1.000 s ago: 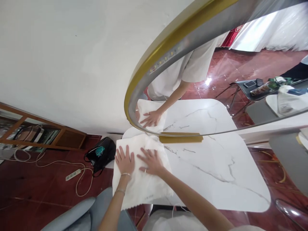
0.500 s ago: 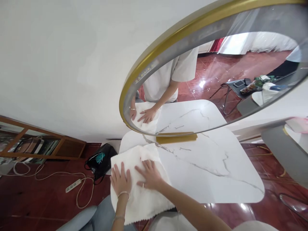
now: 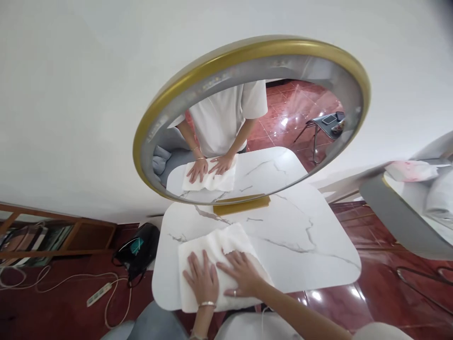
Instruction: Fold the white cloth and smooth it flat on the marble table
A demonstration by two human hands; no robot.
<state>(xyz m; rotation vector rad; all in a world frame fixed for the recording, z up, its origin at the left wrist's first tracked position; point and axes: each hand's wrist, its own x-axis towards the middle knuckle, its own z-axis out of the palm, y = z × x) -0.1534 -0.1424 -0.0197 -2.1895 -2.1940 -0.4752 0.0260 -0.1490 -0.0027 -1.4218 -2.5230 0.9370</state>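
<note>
A white cloth (image 3: pixel 226 238) with a scalloped edge lies spread over the front left part of a white marble-patterned table (image 3: pixel 300 264). My left hand (image 3: pixel 202 281) rests flat on it, fingers spread, a bracelet round the wrist. To its right, my right hand (image 3: pixel 244 274), wearing a ring, presses on the same cloth with its fingers stretched out. A small fold of the cloth stands up by the right fingertips. Both hands and the cloth are mirrored in the oval gold-framed mirror (image 3: pixel 279 127) at the table's back.
A black bag (image 3: pixel 139 250) stands on the floor left of the table. A power strip (image 3: pixel 99 295) with its cord lies nearby, before a wooden cabinet (image 3: pixel 92 236). At right is another table (image 3: pixel 382 203) bearing a pink-and-white packet (image 3: pixel 410 170). The mirror overhangs the table's back.
Both hands and the cloth have shifted right across the tabletop, baring its left edge. The camera view has turned, so the whole mirror now shows.
</note>
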